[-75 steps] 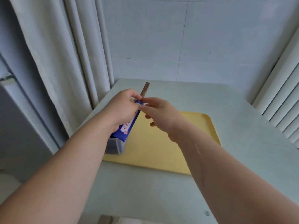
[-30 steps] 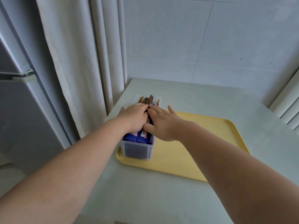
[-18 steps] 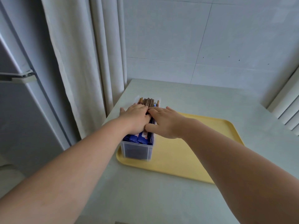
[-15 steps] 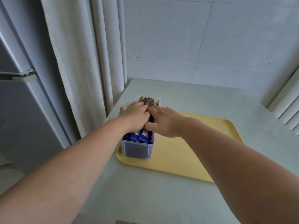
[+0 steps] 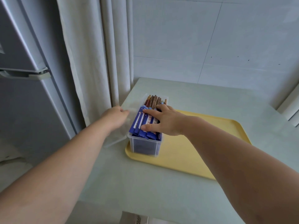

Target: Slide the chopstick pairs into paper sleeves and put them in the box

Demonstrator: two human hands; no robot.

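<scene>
Pressing fingers-apart on blue paper sleeves (image 5: 138, 125) in the clear plastic box (image 5: 145, 146), the right hand (image 5: 163, 122) stays; the left hand (image 5: 115, 117) (finger state unclear) has slid off leftward.

Right hand (image 5: 163, 122) presses sleeves (image 5: 141, 126) — in box (image 5: 145, 147).

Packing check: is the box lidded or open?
Open: right hand rests on the blue sleeves inside the box; left hand holds the clear lid beside it.

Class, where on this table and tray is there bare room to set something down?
Free: the tray right of the box, the table behind the tray and the strip in front. Crowded: around the tray's left end, where box, clear lid, left hand and right hand meet.
</scene>
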